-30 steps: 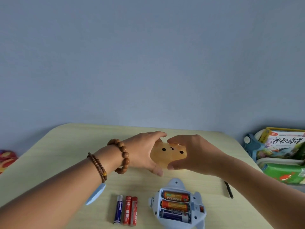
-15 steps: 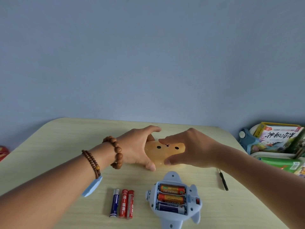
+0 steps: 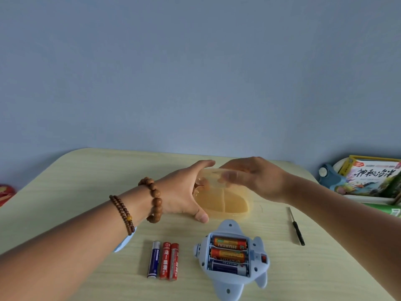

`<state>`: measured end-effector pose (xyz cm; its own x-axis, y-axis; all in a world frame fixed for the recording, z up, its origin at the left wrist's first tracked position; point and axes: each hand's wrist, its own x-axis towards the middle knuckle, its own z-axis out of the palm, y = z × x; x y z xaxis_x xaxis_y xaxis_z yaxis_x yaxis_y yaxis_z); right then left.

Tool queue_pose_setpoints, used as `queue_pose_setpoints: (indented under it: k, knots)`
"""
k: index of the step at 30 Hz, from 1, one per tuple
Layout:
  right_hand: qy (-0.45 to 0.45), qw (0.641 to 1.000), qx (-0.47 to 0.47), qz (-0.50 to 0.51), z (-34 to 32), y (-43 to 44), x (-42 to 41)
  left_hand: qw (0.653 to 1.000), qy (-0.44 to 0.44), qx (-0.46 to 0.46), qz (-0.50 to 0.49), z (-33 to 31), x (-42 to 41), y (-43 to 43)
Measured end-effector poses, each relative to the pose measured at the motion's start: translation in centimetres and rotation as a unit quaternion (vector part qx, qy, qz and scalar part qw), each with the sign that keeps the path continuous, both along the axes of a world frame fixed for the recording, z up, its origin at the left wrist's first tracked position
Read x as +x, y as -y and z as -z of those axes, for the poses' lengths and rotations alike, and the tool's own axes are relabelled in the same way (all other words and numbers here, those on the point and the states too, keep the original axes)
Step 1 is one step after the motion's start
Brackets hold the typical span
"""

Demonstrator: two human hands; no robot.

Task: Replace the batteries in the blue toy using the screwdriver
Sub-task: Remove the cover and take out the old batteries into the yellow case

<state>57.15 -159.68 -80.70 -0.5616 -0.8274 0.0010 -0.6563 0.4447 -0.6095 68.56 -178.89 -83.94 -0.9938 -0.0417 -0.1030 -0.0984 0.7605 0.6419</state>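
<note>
Pale blue plastic: the blue toy [image 3: 225, 231] lies belly-up on the table [image 3: 86, 181], nearest the person. Its compartment is uncovered, with three cells [image 3: 229, 255] seated in it, two orange and one dark. Just left of it are three loose cells [image 3: 165, 260] side by side, one blue and two red. Which trio is fresh, cannot tell. The screwdriver [image 3: 297, 229] lies apart on the toy's right, untouched. A pale blue piece [image 3: 124, 242] peeks out from under the left forearm. Likely the compartment cover, but mostly hidden.

Beyond the toy sits an orange translucent box [image 3: 225, 203]. The left hand [image 3: 184, 192] grips its base, fingers wrapped over the far side, thumb pressed at the near corner. The right hand [image 3: 260, 179] pinches the lid [image 3: 214, 178] between thumb and fingers and holds it clear above the base. Blur here, so exact finger placement is unclear. The base shows a divider; any contents are too faint to make out. Beaded bracelets [image 3: 155, 200] on the left wrist. Books [image 3: 373, 177] are stacked off the table's right, and a red object [image 3: 5, 193] sits at the left edge.

Risks, as judged:
- Two sets of cells lying this close invites mixing used with fresh, or a cell going in reversed.
- Round cells roll. The left forearm passing over them could knock one away, and could sweep the cover off too.
- No screw is visible anywhere. A part that small is easily lost, and refitting the cover would then stall.
</note>
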Motion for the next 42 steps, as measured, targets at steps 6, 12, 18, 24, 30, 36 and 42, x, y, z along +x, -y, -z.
queue_pose_setpoints:
  k: [6,12,18,24,30,36,42]
  knots:
    - [0.024,0.991,-0.093,0.092,1.3,0.7,-0.8,0.999,-0.046,0.008,-0.016,0.3,0.0,0.2]
    - [0.025,0.980,-0.078,0.183,2.1,2.1,-2.3,0.994,-0.100,-0.007,-0.030,1.2,0.8,0.0]
    - [-0.002,0.975,-0.049,0.216,3.2,2.9,-2.9,0.991,-0.128,-0.044,0.009,1.2,1.7,0.2]
    - [-0.006,0.976,-0.051,0.214,3.6,2.9,-3.1,0.982,-0.163,-0.093,0.015,1.2,2.0,0.0]
    - [-0.007,0.972,-0.045,0.231,4.4,3.3,-2.8,0.987,-0.141,-0.073,0.014,1.0,2.0,0.0]
    - [-0.070,0.978,-0.022,0.196,2.4,2.9,-2.3,0.988,-0.138,-0.067,0.012,0.9,2.2,0.1]
    - [-0.091,0.986,-0.123,0.068,-2.8,-3.9,5.6,0.987,-0.141,-0.067,0.022,0.7,2.7,0.0]
